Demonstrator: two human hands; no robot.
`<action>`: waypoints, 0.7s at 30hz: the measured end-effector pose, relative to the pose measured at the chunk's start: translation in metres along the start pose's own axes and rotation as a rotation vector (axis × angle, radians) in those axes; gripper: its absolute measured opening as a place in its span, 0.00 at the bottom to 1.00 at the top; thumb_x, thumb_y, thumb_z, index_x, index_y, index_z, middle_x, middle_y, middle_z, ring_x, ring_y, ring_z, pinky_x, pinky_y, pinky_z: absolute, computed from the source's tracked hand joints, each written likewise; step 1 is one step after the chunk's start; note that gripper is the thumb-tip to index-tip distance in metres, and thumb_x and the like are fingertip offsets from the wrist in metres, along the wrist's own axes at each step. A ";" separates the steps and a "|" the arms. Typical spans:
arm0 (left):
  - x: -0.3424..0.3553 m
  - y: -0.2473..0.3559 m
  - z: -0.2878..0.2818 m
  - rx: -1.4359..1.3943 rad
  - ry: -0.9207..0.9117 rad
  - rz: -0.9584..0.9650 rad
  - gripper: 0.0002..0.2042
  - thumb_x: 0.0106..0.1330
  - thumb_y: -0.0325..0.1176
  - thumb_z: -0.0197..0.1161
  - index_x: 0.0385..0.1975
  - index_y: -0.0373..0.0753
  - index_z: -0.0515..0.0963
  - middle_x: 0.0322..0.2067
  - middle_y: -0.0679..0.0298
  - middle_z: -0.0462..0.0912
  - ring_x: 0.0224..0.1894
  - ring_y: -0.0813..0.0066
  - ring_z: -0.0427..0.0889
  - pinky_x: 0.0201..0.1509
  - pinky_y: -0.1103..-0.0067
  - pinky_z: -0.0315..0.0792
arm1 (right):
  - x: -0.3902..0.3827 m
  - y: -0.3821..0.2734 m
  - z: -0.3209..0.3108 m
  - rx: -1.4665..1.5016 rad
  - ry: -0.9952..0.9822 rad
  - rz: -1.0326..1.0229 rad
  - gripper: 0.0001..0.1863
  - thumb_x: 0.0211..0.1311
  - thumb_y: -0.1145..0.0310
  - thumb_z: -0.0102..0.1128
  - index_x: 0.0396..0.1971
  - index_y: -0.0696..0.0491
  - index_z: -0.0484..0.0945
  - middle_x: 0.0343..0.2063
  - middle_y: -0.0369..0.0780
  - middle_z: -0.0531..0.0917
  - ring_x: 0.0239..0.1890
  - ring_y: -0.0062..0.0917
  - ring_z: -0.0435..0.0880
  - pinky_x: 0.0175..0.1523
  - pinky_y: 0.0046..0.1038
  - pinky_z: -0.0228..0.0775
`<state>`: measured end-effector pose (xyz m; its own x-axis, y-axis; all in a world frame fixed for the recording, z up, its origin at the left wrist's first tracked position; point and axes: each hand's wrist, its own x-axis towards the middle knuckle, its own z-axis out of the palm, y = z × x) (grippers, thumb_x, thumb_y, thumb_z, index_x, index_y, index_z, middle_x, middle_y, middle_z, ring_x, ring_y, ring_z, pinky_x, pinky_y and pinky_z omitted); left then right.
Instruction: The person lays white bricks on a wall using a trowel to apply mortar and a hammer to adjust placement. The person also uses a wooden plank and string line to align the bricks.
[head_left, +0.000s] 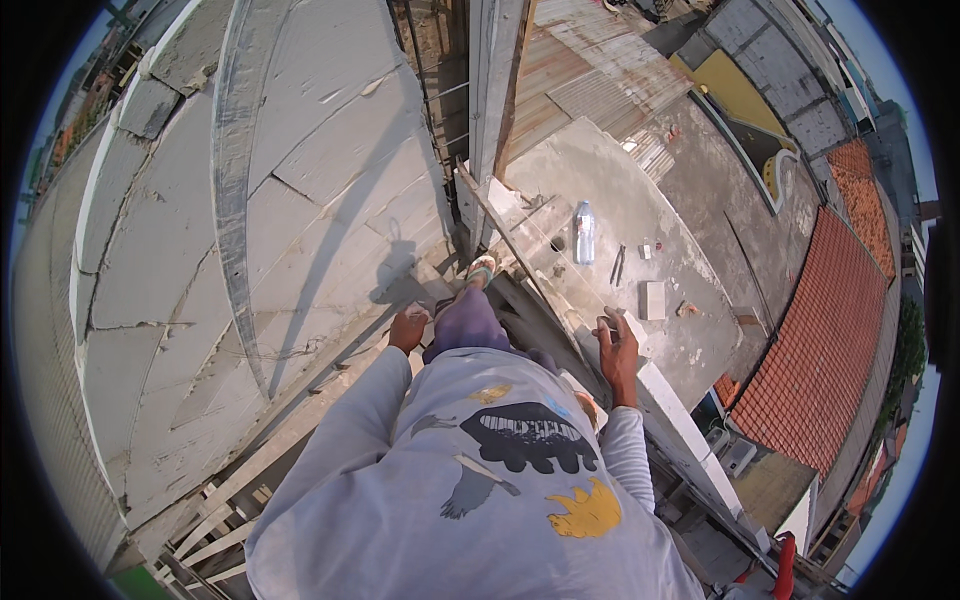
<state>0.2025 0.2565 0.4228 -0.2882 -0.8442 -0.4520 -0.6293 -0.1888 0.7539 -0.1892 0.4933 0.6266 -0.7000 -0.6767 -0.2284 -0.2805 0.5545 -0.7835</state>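
Observation:
My left hand [407,329] is closed beside my left thigh, near the block wall. A pale bit shows at its fingertips, too small to name. On the other side my right hand [618,352] hangs over a pale beam [668,405], fingers loosely bent and apart, with nothing seen in it. Ahead of it, on a concrete slab [690,345], lie a clear plastic bottle [585,235], dark pliers [618,265] and a small white block [652,300]. My sandalled foot [482,270] stands forward between the wall and a wooden batten [515,245].
A block wall [330,130] with a grey vertical strip [235,170] fills the left. A tall post [488,95] rises ahead. Rusty corrugated sheets [600,70] lie beyond the slab. Red tiled roofing [805,350] slopes at right. Gaps drop between boards [230,525] at lower left.

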 end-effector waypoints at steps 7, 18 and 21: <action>-0.007 -0.038 -0.016 0.028 -0.072 -0.036 0.22 0.69 0.41 0.65 0.54 0.29 0.81 0.41 0.55 0.89 0.39 0.69 0.87 0.47 0.73 0.79 | -0.015 0.019 0.026 -0.095 -0.075 -0.029 0.20 0.73 0.62 0.62 0.60 0.54 0.79 0.49 0.54 0.87 0.49 0.45 0.90 0.56 0.40 0.78; -0.005 0.007 -0.046 0.056 -0.119 -0.076 0.20 0.69 0.40 0.65 0.53 0.31 0.82 0.43 0.55 0.88 0.42 0.69 0.87 0.47 0.74 0.78 | -0.049 0.059 0.058 -0.063 -0.115 -0.030 0.20 0.73 0.64 0.63 0.59 0.58 0.79 0.46 0.51 0.88 0.41 0.35 0.92 0.49 0.33 0.80; -0.005 0.036 -0.044 0.008 -0.158 -0.101 0.20 0.69 0.40 0.65 0.54 0.31 0.82 0.44 0.55 0.88 0.43 0.70 0.87 0.46 0.74 0.78 | -0.047 0.070 0.058 -0.093 -0.096 -0.069 0.20 0.73 0.63 0.63 0.59 0.58 0.79 0.46 0.51 0.88 0.41 0.36 0.92 0.49 0.34 0.81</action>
<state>0.2133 0.2319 0.4737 -0.3329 -0.7316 -0.5949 -0.6663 -0.2640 0.6974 -0.1378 0.5360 0.5488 -0.6126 -0.7552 -0.2334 -0.3882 0.5447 -0.7433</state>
